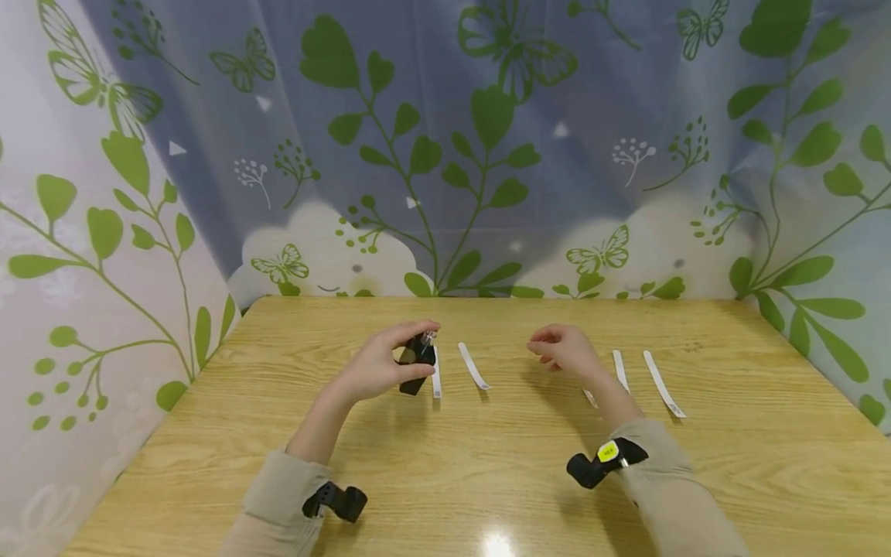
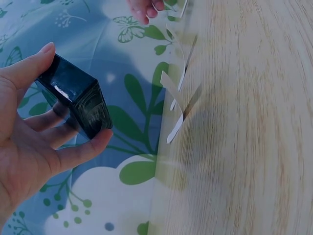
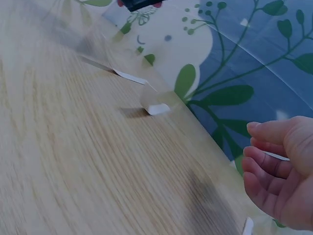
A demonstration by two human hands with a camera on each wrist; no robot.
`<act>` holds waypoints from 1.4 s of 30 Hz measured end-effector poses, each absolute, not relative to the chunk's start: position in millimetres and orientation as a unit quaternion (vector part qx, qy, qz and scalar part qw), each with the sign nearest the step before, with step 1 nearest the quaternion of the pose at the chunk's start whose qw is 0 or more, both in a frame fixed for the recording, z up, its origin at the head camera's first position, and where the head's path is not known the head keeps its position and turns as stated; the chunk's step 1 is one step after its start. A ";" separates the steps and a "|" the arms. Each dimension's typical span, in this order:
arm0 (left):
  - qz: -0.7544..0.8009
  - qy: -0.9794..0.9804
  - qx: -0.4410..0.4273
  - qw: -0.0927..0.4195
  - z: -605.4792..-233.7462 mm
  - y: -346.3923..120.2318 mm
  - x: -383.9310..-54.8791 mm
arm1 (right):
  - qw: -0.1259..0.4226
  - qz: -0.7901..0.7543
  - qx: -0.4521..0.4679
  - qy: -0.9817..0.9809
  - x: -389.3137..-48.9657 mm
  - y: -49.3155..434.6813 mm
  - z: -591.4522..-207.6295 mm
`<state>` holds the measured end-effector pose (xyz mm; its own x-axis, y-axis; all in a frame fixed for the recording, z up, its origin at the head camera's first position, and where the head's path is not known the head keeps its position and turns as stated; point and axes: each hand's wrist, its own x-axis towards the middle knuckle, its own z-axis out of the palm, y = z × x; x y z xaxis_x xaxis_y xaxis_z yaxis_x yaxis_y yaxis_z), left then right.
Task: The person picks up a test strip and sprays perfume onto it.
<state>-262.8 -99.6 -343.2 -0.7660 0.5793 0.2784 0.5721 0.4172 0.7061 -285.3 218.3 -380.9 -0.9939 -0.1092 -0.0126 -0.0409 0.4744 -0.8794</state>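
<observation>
My left hand (image 1: 376, 363) grips a black perfume bottle (image 1: 420, 356) above the table, thumb on one side and fingers on the other. A clear and silvery spray nozzle (image 1: 429, 338) shows at its upper end. In the left wrist view, the bottle (image 2: 73, 88) shows glossy dark faces. Two curved white paper strips lie near it, one strip (image 1: 437, 379) partly behind the bottle and another strip (image 1: 473, 367) to its right. Over the table on the right, my right hand (image 1: 572, 354) hovers with fingers loosely bent and nothing visible in its grasp.
More white strips lie on the right: one strip (image 1: 590, 398) beside the right wrist, another strip (image 1: 619, 367) partly behind the forearm, and a strip (image 1: 663, 384) farther right. A patterned curtain (image 1: 445, 155) rises behind the wooden table (image 1: 445, 480).
</observation>
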 end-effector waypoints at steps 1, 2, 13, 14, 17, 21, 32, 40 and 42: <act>0.418 0.841 0.343 0.005 -343.5 -99.5 -263.0 | 0.034 -0.514 -0.042 0.856 -284.7 222.0 -380.2; 0.417 0.841 0.344 0.005 -343.7 -99.4 -263.1 | 0.033 -0.515 -0.042 0.855 -284.2 225.7 -379.8; 0.417 0.838 0.352 0.015 -342.4 -99.4 -262.7 | 0.025 -0.516 -0.027 0.856 -275.7 261.1 -373.5; 0.417 0.837 0.354 0.018 -342.2 -99.1 -262.5 | 0.025 -0.513 -0.024 0.858 -274.7 264.0 -373.1; 0.416 0.837 0.356 0.024 -341.8 -98.4 -262.1 | 0.027 -0.509 -0.016 0.860 -272.9 273.1 -374.0; 0.414 0.837 0.357 0.025 -341.8 -97.6 -262.4 | 0.027 -0.507 -0.009 0.861 -273.2 284.0 -379.8; 0.409 0.839 0.358 0.032 -343.3 -95.6 -262.7 | 0.028 -0.512 0.030 0.858 -275.1 296.3 -400.3; 0.407 0.841 0.354 0.031 -344.3 -94.3 -262.7 | 0.030 -0.475 0.005 0.879 -278.4 300.6 -413.4; 0.407 0.842 0.354 0.032 -344.0 -94.0 -262.5 | 0.028 -0.463 -0.006 0.886 -278.6 301.0 -414.8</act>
